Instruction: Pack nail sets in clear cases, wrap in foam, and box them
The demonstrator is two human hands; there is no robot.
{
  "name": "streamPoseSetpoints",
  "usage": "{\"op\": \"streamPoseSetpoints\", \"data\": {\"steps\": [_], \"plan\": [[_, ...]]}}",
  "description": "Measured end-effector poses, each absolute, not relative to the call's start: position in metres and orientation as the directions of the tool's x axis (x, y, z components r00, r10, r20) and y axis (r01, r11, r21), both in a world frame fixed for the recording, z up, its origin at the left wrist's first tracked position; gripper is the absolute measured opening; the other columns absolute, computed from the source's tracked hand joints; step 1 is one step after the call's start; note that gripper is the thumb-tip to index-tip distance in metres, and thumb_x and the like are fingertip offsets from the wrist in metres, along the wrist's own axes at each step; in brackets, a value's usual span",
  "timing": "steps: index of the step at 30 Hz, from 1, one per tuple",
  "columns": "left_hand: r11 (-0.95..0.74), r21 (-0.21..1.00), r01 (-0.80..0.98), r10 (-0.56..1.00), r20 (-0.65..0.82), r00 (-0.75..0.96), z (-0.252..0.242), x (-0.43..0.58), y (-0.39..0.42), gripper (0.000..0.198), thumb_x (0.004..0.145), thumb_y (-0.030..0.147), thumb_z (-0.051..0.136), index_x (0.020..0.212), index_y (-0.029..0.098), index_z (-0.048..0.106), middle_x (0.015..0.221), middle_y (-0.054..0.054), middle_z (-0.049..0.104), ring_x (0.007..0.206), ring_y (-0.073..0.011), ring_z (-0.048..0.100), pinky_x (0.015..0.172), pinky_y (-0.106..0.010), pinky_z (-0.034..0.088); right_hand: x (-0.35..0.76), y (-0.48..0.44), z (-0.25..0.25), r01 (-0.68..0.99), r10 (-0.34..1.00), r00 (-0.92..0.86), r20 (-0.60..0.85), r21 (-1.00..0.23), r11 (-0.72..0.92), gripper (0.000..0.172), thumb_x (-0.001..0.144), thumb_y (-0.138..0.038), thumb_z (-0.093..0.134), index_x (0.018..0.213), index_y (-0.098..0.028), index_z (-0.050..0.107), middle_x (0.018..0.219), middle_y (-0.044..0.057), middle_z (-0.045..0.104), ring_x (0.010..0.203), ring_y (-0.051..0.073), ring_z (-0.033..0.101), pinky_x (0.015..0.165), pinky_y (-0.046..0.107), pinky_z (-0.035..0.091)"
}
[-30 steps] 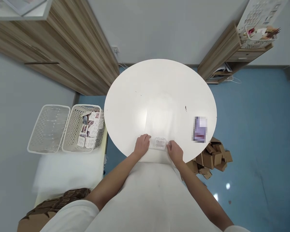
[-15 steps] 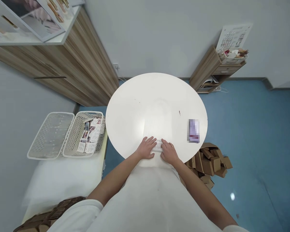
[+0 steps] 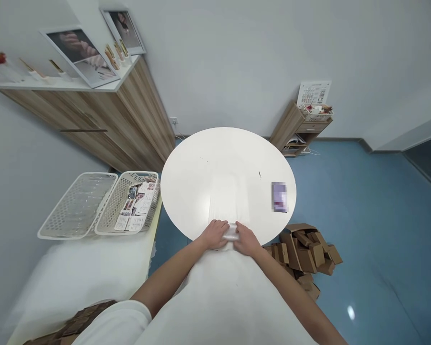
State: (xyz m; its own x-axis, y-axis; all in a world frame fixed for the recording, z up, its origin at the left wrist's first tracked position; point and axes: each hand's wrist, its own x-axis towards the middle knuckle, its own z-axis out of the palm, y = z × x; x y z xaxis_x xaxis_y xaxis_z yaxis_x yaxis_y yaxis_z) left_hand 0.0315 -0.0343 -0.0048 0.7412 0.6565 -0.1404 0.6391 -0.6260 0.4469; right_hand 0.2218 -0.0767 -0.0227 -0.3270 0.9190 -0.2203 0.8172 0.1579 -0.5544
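- The small clear plastic packet (image 3: 231,232) lies at the lower centre of the frame, on the near rim of the round white table (image 3: 190,163), right in front of the person's body.
- It sits between the two hands. Its long axis runs left to right across the picture, along the table edge.
- The left hand (image 3: 214,234) covers the packet's left end and the right hand (image 3: 247,242) its right end. Both touch it and neither is nearer than the other.
- Both hands are palm down, with the fingers held close together and bent over the packet towards each other, the fingertips almost meeting above it.
- The thumbs are hidden, so I cannot tell whether the hands pinch the packet or only press on it.
- Only a narrow strip of the packet shows between the fingers. It looks pale, glossy and see-through, low and flat. What it holds is too small to make out.
- Further right on the table, well apart from the hands, lies a purple and white flat object (image 3: 279,197), blurred.
- At the left of the frame, beside the table, stands a white perforated plastic basket (image 3: 152,211) holding small printed packs, with a second like basket (image 3: 77,205) touching its left side.
- At the lower right, brown cardboard boxes (image 3: 305,249) lie heaped on the blue floor.
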Motion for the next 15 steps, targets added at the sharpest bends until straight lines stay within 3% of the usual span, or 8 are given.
{"op": "streamPoseSetpoints", "data": {"steps": [6, 11, 15], "plan": [[-0.496, 0.548, 0.674, 0.723, -0.170, 0.670, -0.002, 0.031, -0.031, 0.032, 0.081, 0.041, 0.042, 0.107, 0.023, 0.050, 0.100, -0.005, 0.058, 0.098, -0.0223, 0.049, 0.085, -0.035, 0.034, 0.231, -0.066, -0.008, 0.772, 0.908, -0.351, -0.227, -0.619, 0.143, 0.030, 0.073, -0.022, 0.045, 0.103, -0.020, 0.043, 0.113, 0.008, 0.054, 0.101, 0.020, 0.051, 0.084, 0.034, 0.040], [-0.393, 0.578, 0.715, 0.796, -0.176, 0.579, -0.003, 0.034, -0.022, 0.034, 0.085, 0.043, 0.033, 0.105, 0.027, 0.055, 0.112, -0.003, 0.055, 0.113, -0.0226, 0.040, 0.092, -0.039, 0.030, 0.233, -0.055, -0.005, 0.788, 0.943, -0.307, -0.129, -0.590, 0.176, 0.021, 0.080, -0.030, 0.043, 0.098, -0.021, 0.047, 0.120, 0.008, 0.049, 0.115, 0.022, 0.040, 0.090, 0.037, 0.036], [-0.314, 0.602, 0.734, 0.813, -0.229, 0.536, -0.001, 0.032, -0.013, 0.036, 0.083, 0.045, 0.033, 0.097, 0.027, 0.061, 0.104, -0.004, 0.056, 0.101, -0.0224, 0.048, 0.086, -0.038, 0.036, 0.234, -0.042, 0.000, 0.772, 0.944, -0.255, -0.207, -0.632, 0.071, 0.023, 0.083, -0.037, 0.039, 0.095, -0.022, 0.051, 0.100, 0.006, 0.058, 0.094, 0.019, 0.052, 0.080, 0.034, 0.042]]}}
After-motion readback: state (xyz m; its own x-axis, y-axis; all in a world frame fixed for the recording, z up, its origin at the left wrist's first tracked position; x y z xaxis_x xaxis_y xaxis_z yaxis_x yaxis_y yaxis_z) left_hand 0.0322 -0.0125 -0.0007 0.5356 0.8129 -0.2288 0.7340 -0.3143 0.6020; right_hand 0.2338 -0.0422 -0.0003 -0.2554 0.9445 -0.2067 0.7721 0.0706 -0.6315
